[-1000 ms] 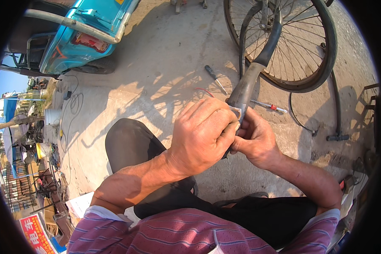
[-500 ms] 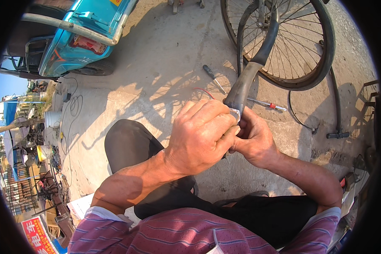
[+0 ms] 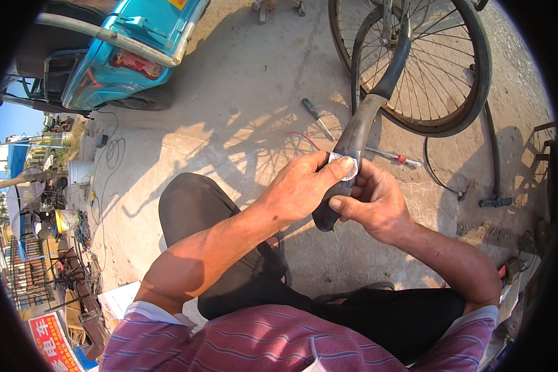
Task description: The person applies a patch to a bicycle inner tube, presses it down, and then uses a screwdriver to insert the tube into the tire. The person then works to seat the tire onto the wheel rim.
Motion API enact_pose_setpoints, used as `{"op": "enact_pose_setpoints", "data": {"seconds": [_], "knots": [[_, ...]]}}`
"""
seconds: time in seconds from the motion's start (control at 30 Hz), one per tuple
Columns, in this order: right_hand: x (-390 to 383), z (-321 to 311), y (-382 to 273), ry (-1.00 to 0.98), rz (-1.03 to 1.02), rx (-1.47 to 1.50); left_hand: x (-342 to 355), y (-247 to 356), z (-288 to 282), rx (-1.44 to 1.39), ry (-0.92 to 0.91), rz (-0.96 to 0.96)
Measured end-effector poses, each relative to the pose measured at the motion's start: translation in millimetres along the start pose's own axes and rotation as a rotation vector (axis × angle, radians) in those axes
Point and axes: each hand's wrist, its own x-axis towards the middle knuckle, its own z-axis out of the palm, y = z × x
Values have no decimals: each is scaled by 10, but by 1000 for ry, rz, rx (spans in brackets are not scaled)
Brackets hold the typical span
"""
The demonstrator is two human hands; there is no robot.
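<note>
While left fingers (image 3: 341,166) pinch white piece (image 3: 352,174) against limp, grey-scuffed black tube (image 3: 361,124), right fingers (image 3: 349,208) grasp tube's side.

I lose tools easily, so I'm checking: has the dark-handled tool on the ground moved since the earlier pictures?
No. The dark-handled tool keeps its place left of the bicycle wheel; both shift together slightly with the view.
</note>
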Motion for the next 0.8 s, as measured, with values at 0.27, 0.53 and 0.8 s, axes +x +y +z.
{"op": "enact_pose_setpoints", "data": {"seconds": [0.27,0.53,0.8], "knots": [[-8,-126,59,62,-21,54,70,-125,104,-196,-127,105],[17,-125,-3,70,-95,-183,57,-154,124,-307,-75,171],[-2,-86,-67,32,-150,-304,11,9,59,-315,-74,161]]}}
